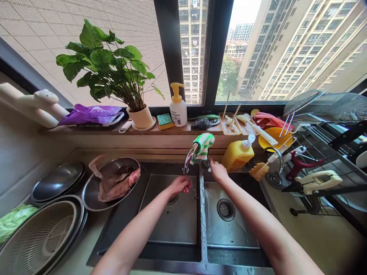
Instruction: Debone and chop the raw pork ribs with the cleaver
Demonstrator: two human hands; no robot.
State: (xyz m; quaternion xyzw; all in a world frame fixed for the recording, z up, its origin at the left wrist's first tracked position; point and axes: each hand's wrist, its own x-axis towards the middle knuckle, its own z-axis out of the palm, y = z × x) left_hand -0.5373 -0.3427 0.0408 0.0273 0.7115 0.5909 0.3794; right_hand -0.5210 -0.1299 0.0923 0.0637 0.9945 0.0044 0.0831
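A chrome faucet (pixel 188 157) arches over the double sink (pixel 204 229), a green-and-white striped cloth (pixel 205 144) draped on its neck. Just below the spout is my left hand (pixel 181 185), above the left basin, its fingers curled in and nothing visible in them. No stream of water can be made out. My right hand (pixel 219 171) reaches behind the divider to the faucet handle (pixel 207 164), fingers closed at it and partly hidden. Close to its right stands a yellow pump bottle (pixel 238 154).
Left of the sink, a metal bowl (pixel 89 196) holds a raw plucked bird (pixel 114 188); a colander (pixel 47 238) sits nearby. On the sill are a potted plant (pixel 142 117), a sponge (pixel 165 121), a white soap bottle (pixel 178 110) and steel wool (pixel 201 123). A dish rack (pixel 318 143) stands right.
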